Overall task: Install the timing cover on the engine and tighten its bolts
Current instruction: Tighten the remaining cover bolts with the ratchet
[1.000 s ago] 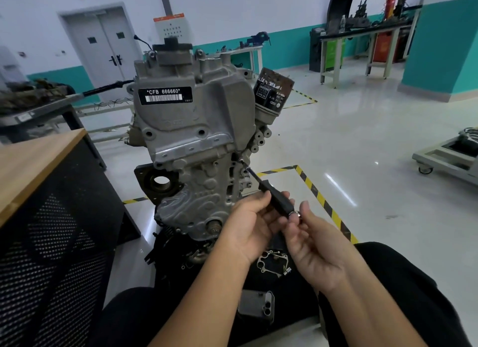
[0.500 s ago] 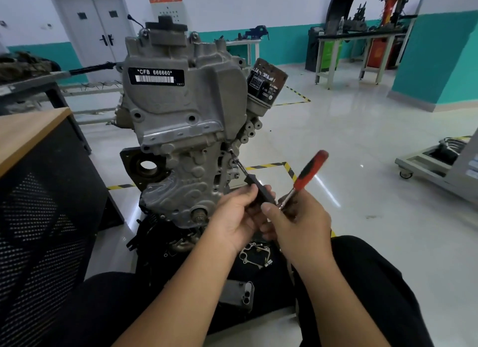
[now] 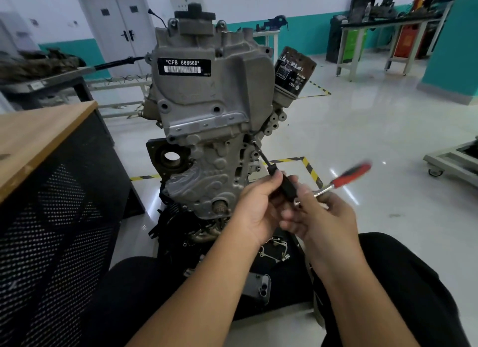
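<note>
i sat in front of the engine (image 3: 207, 129), which stood upright on its stand between my knees, the grey timing cover (image 3: 204, 98) already seated on the face toward me, with the black label reading cfb 666660 near its top. my left hand (image 3: 258, 209) was curled round the black driver (image 3: 287, 188), fingers and thumb pinching its front end just behind the thin shaft. that shaft ran up and to the left to a bolt (image 3: 254, 141) on the cover's right edge, under the row of small round bosses, and its tip touched the bolt there. my right hand (image 3: 323, 217) gripped the ratchet (image 3: 346, 177) at its metal neck, fingers curled about it close against the driver's rear end; the red handle stuck out to the right and was blurred. whether the ratchet head sat on the driver i could not tell, since my fingers hid the join. the oil filter (image 3: 293, 72) leaned out from the engine's upper right. a wooden table (image 3: 38, 139) with black mesh sides stood at my left. a loose gasket (image 3: 274, 251) and a small grey part (image 3: 258, 287) lay on the dark base below my wrists.
</note>
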Motion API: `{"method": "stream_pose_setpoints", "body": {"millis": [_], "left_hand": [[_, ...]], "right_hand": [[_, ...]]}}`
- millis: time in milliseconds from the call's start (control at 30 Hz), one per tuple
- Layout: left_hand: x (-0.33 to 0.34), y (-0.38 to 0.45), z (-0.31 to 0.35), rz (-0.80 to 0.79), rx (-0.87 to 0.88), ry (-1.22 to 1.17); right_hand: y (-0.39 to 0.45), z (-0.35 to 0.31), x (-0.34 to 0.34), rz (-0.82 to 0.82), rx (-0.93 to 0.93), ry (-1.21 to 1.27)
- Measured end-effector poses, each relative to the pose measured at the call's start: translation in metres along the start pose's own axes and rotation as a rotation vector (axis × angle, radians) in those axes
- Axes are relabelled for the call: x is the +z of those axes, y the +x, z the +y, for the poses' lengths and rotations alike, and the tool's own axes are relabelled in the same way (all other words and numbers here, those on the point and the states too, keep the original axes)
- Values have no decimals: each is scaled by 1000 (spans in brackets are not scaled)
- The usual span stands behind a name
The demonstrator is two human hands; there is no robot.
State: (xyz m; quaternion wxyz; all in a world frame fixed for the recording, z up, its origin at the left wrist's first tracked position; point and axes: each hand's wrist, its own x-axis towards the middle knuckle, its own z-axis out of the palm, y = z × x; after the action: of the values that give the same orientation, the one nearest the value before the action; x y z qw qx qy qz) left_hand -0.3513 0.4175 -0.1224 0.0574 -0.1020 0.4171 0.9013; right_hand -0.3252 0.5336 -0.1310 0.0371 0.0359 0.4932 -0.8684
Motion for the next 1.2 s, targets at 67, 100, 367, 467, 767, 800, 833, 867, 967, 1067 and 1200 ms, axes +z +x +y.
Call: {"method": "stream_pose_setpoints", "body": {"millis": [67,100,367,467,767,800,833,867,967,1067,1200], "left_hand": [[-2,0,2,-18,20,50],[-2,0,2,-2,35,92],[-9,0,4,15,56,165],[-8,-3,0,16,28,175],[-8,-3,-4,15,32,181],[-9,-3,-4,0,19,181],[-10,-3,-4,5,13,194],[-10,-2,-5,17,8,210],[-5,-2,-7,43,5,214],[-6,-2,-1,60,22,181],[-11,-1,2,24,8,161]], "right_hand": [[-2,-4,4,-10,265,433],[-2,-3,3,9,244,386],[-2,4,3,79,68,181],[-2,2,0,79,152,144],[-4,11,4,112,85,132],[-4,10,4,103,170,221],[-4,10,3,105,177,190],[-3,12,1,114,101,50],[-1,18,-2,207,-293,-446],[-6,19,5,149,-175,-158],[-8,15,8,50,178,170]]}}
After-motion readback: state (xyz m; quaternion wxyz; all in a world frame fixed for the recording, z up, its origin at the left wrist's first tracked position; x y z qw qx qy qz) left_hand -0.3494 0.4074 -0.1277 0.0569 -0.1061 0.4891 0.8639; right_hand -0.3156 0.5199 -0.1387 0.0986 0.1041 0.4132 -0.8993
